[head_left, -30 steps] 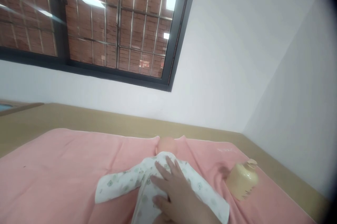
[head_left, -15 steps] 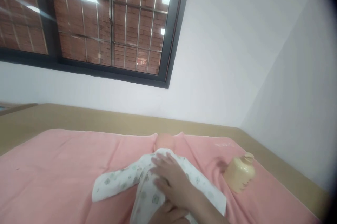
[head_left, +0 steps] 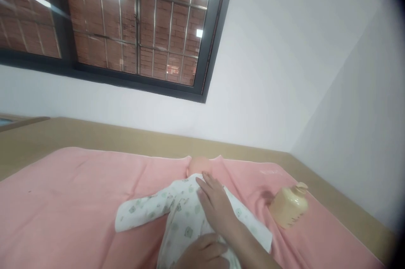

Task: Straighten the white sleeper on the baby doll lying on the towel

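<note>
A baby-like figure with a bald, rounded head (head_left: 200, 165) lies on a pink blanket (head_left: 79, 201). It wears a white long-sleeved baby top (head_left: 182, 218) with small green-grey prints, both sleeves spread outward. My right hand (head_left: 217, 203) rests flat on the upper chest, fingers stretched toward the collar and holding nothing. Lower down, at the bottom edge of the view, my left hand (head_left: 204, 254) lies on the front of the top. Its fingers are loosely bent with gaps between them, and nothing shows in its grasp. The figure's lower body is out of view.
A cream-coloured bottle (head_left: 288, 208) lies tilted on the blanket at the right. Behind the blanket runs a tan raised border (head_left: 142, 138), backed by a white wall (head_left: 253, 71). A dark-framed barred window (head_left: 136, 79) is at the upper left.
My right hand has slid up and to the right across the chest, toward the collar. It no longer covers the middle of the top, and my left hand shows more clearly. The view has shifted slightly.
</note>
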The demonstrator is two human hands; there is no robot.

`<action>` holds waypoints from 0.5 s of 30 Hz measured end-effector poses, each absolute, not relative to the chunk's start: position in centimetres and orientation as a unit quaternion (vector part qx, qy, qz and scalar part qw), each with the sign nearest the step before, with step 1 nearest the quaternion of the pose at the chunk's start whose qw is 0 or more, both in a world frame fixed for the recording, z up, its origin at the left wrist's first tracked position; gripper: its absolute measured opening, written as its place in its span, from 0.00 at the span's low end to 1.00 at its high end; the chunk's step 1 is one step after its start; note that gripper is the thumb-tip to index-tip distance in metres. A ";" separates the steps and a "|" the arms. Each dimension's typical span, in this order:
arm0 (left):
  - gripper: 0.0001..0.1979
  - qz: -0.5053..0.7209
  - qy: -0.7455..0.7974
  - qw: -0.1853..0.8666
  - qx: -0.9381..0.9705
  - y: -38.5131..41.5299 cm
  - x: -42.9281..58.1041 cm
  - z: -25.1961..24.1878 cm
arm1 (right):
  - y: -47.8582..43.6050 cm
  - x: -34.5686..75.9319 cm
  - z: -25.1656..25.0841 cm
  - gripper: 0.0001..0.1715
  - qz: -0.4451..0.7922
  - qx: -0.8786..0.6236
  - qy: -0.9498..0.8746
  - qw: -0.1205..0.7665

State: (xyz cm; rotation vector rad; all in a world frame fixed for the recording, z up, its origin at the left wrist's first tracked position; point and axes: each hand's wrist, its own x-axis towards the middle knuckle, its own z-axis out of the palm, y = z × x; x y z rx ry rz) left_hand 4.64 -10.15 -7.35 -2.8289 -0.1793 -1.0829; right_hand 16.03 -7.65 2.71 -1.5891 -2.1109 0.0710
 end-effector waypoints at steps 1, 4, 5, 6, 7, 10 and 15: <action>0.15 -0.362 -0.064 0.057 -0.928 -10.0 4.9 -7.6 | -7.6 16.2 2.5 0.25 0.017 -0.574 -0.780 0.249; 0.15 -0.380 -0.080 0.065 -0.919 -9.8 5.2 -8.0 | -8.1 16.4 3.0 0.21 0.010 -0.468 -0.858 0.213; 0.15 -0.385 -0.082 0.066 -0.917 -9.9 5.1 -8.1 | -8.2 16.4 3.3 0.20 0.016 -0.436 -0.878 0.196; 0.14 -0.391 -0.079 0.067 -0.915 -9.9 5.0 -8.0 | -8.2 16.4 3.5 0.20 0.023 -0.421 -0.888 0.183; 0.14 -0.396 -0.071 0.066 -0.913 -9.9 4.9 -7.8 | -8.1 16.3 3.7 0.21 0.030 -0.427 -0.887 0.176; 0.14 -0.410 -0.053 0.052 -0.909 -10.2 4.6 -7.1 | -8.2 16.0 3.6 0.28 0.033 -0.535 -0.826 0.176; 0.13 -0.459 -0.087 0.087 -0.880 -10.5 4.8 -6.4 | -10.5 15.2 4.3 0.34 0.050 -0.600 -0.788 0.130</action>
